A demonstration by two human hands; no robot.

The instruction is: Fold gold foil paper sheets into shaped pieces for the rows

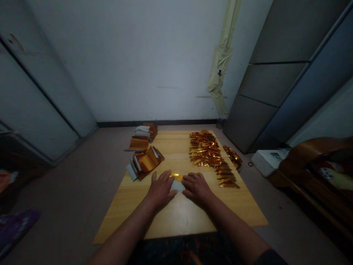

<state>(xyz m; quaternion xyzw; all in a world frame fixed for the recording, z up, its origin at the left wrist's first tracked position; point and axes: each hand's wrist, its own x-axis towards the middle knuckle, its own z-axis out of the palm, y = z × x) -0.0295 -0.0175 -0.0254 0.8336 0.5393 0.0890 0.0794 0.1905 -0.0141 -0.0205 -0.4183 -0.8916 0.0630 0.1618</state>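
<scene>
My left hand (161, 190) and my right hand (196, 188) lie palm down on a yellow wooden board (182, 217), fingertips meeting on a small piece of gold foil paper with a white strip (176, 183). Most of that piece is hidden under my fingers. Beyond my right hand lies a heap of folded gold foil pieces (205, 151), with a neat overlapping row of them (226, 176) running toward my right hand. Beyond my left hand, stacks of gold-and-white paper (146, 162) stand near the board's far left edge.
A smaller gold foil pile (233, 157) sits at the board's right edge. Around the board is a grey floor (68, 176), with a white wall behind it. Grey cabinets (264, 99) stand at the right, beside a white box (267, 162) and a wooden chair (311, 165).
</scene>
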